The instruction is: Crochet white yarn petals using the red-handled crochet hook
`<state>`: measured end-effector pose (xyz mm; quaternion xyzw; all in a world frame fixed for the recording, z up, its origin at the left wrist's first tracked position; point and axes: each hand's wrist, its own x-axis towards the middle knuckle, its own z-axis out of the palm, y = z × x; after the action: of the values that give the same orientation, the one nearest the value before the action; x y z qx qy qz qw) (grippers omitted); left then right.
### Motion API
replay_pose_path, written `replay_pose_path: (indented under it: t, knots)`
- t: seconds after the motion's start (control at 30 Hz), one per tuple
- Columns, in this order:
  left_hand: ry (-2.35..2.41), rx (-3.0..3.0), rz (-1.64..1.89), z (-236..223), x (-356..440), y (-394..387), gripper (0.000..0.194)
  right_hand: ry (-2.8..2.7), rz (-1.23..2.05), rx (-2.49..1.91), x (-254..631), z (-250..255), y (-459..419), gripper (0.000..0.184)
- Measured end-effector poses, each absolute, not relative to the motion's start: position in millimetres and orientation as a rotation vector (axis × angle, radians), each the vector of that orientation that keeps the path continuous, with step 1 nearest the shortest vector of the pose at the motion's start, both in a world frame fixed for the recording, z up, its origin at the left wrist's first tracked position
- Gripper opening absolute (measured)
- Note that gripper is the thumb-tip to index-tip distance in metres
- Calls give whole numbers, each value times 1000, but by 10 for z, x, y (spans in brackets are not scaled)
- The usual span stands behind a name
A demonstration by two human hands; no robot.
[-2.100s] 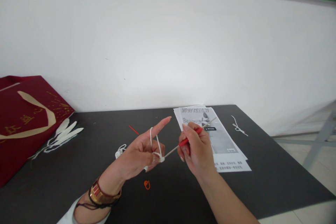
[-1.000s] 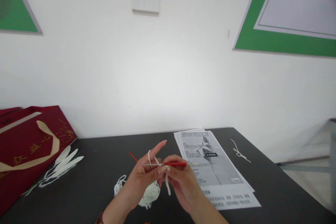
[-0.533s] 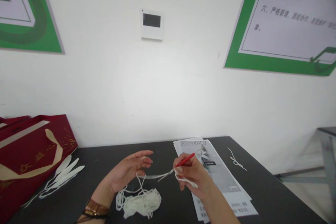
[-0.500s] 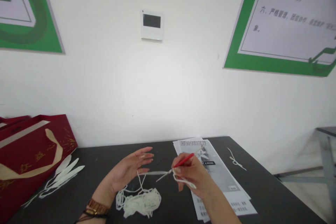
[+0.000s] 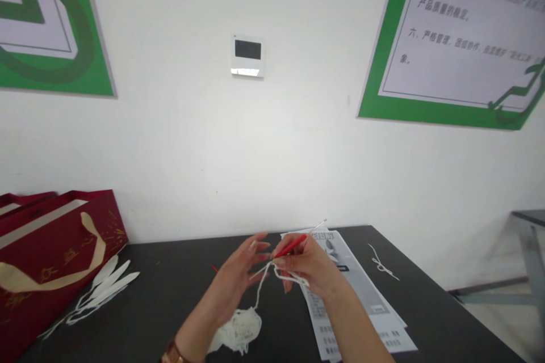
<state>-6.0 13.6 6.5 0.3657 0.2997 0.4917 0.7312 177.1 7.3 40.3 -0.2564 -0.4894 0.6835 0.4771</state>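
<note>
My right hand [image 5: 304,269] is closed round a red-handled crochet hook [image 5: 291,246], whose metal shaft points up and to the right, and a loop of white yarn hangs from its fingers. My left hand [image 5: 240,272] is close beside it with the fingers stretched out and apart, touching the yarn strand [image 5: 260,283]. That strand runs down to a loose heap of white yarn [image 5: 238,326] on the black table [image 5: 170,295] under my left wrist.
Printed instruction sheets [image 5: 357,300] lie to the right of my hands. A short white yarn scrap [image 5: 381,264] sits further right. A dark red gift bag [image 5: 51,244] and several white petal-shaped pieces [image 5: 106,283] lie at the left. The wall with posters stands behind the table.
My hands have come together: the left hand moved right towards the hook hand. The camera tilted up, and the yarn came off my left forefinger and fell in a heap.
</note>
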Motion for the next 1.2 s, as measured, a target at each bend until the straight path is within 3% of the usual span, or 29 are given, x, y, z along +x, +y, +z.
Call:
replay_pose_path:
  t: [0.23, 0.43, 0.57, 0.63, 0.73, 0.87, 0.93, 1.2]
  knots:
    - [326, 468, 1076, 194, 68, 79, 34, -1088, 1593, -589, 1824, 217, 75, 29]
    - [135, 260, 1482, 215, 13, 74, 31, -1062, 1542, -596, 1805, 67, 70, 29]
    - [405, 792, 1874, 299, 98, 90, 31, -1138, 1471, -682, 1827, 7, 64, 22]
    - [714, 1131, 1748, 258, 101, 110, 41, -1131, 1418, -700, 1844, -12, 72, 22]
    - [1097, 1325, 1293, 110, 73, 131, 68, -1060, 1386, -676, 1825, -30, 86, 24]
    - [1124, 1294, 1045, -57, 48, 138, 94, -1025, 1363, -676, 1742, -59, 91, 29]
    - [1118, 1265, 1000, -72, 43, 132, 98, -1026, 1322, -687, 1718, -72, 91, 30]
    - [923, 1013, 1081, 256, -80, -37, 43, -1183, 1114, -806, 1740, -60, 76, 20]
